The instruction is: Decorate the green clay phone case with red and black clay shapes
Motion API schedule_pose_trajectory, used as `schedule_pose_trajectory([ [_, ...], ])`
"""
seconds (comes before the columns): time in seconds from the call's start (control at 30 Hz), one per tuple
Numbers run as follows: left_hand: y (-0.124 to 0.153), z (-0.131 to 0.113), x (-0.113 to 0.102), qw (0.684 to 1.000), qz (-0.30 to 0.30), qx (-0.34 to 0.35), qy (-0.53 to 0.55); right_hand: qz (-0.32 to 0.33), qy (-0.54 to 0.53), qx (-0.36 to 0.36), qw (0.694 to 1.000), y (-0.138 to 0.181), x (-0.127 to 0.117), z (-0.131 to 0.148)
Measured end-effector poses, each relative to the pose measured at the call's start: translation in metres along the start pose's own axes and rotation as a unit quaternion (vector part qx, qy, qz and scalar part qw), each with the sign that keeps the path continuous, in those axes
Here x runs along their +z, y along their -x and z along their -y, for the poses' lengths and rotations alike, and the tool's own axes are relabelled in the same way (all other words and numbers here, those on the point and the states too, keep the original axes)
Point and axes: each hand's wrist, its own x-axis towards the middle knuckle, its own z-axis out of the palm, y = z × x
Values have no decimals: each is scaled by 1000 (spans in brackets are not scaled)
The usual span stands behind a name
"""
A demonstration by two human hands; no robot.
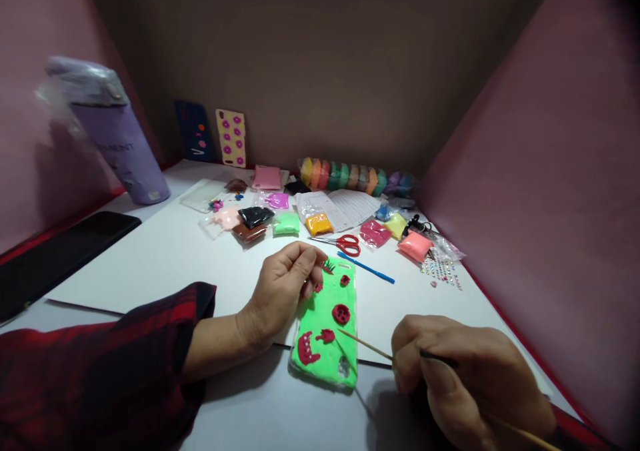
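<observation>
A phone case (327, 324) covered in bright green clay lies on the white sheet (165, 257) in front of me, with several red clay shapes pressed onto it. My left hand (280, 291) rests at its upper left edge, fingers curled against the case. My right hand (465, 377) sits to the right of the case and grips a thin wooden stick (365, 344). The stick's tip points at the lower right part of the green clay.
Red scissors (347, 244), a blue tool (367, 269) and several clay packets (285, 224) lie behind the case. A row of coloured clay (350, 174) lines the back. A purple bottle (117, 137) and black phone (55, 254) stand left. Gem stickers (443, 271) lie right.
</observation>
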Motion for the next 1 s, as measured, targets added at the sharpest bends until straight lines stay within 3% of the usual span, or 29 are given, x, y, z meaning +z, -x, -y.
schedule_pose_trajectory([
  [0.1,0,0,-1,1000,2,-2,0,16,-50,-8,999,0,-1,-1],
  [0.27,-1,1,-1,1000,8,4,-2,-29,-46,20,998,3,1,-4],
  [0.53,-1,2,-1,1000,11,5,-5,-62,-87,-3,994,0,6,-6],
  [1.0,-2,5,-4,1000,13,5,-5,-45,-89,0,995,6,4,-7],
])
